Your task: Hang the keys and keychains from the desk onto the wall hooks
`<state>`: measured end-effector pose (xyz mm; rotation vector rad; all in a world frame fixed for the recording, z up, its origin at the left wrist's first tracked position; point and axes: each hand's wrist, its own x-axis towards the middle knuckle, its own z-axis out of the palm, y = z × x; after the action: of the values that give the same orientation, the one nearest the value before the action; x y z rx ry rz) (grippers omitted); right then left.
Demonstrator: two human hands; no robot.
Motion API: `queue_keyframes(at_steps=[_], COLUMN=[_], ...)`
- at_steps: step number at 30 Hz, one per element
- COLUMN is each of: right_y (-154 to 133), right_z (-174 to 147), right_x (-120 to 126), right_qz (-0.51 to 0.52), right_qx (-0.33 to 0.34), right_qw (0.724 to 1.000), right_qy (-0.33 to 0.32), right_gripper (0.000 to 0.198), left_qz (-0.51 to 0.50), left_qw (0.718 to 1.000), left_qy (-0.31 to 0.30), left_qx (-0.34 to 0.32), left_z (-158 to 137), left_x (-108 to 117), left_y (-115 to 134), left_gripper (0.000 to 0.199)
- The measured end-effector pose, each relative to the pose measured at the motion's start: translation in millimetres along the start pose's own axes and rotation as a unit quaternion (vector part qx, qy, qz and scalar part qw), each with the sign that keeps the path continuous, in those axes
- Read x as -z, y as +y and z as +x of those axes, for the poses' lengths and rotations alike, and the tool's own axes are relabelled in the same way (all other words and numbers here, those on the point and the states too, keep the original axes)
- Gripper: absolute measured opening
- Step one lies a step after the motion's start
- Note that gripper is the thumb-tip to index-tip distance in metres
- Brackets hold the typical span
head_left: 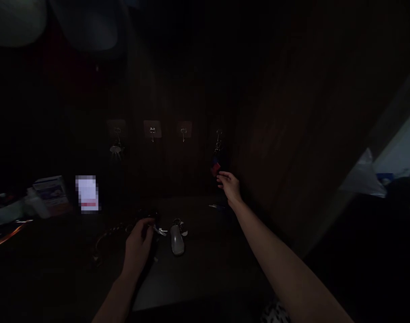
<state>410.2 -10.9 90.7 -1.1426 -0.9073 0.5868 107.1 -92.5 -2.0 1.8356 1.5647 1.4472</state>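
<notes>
My right hand (229,185) is raised at the wall, its fingers stretched out and slightly apart, just below a red and dark key fob (216,168). That fob hangs by a ring from the rightmost hook (218,133). Low on the dark surface, my left hand (138,242) has its fingers curled with thumb and forefinger at a small bunch of keys (160,231); the grip is dim. Beside it lies a grey, rounded car key fob (177,241) with a ring. A beaded cord (107,234) curves out to the left of my left hand.
More keys (116,150) hang from the leftmost hook. Two middle hooks, one a clear-backed hook (152,130), carry nothing visible. A box (53,195) and a blurred white item (87,193) stand left. A thin pen-like object (217,207) lies near the wall. Caps (86,27) hang above.
</notes>
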Motion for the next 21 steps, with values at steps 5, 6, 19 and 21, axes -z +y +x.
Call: queue_keyframes(at_steps=[5,6,19,21], right_y=[20,24,58,64], right_z=[-31,-37,-104,-109], right_x=[6,7,2,4], right_qz=[-0.015,-0.021,-0.150,-0.182], right_qx=[-0.032,-0.040,0.083,0.104], right_qw=[0.999,0.998,0.961,0.952], right_qy=[-0.029,-0.040,-0.216,-0.225], right_gripper=[0.022,0.022,0.018,0.020], left_qz=[-0.007,-0.011,-0.097,-0.116], left_qw=[1.000,1.000,0.985,0.981], left_qy=[0.010,0.015,0.102,0.110], left_qx=[0.007,0.011,0.098,0.113], left_z=[0,0,2,2], left_x=[2,2,7,8], left_y=[8,10,2,2], left_gripper=[0.024,0.024,0.024,0.024])
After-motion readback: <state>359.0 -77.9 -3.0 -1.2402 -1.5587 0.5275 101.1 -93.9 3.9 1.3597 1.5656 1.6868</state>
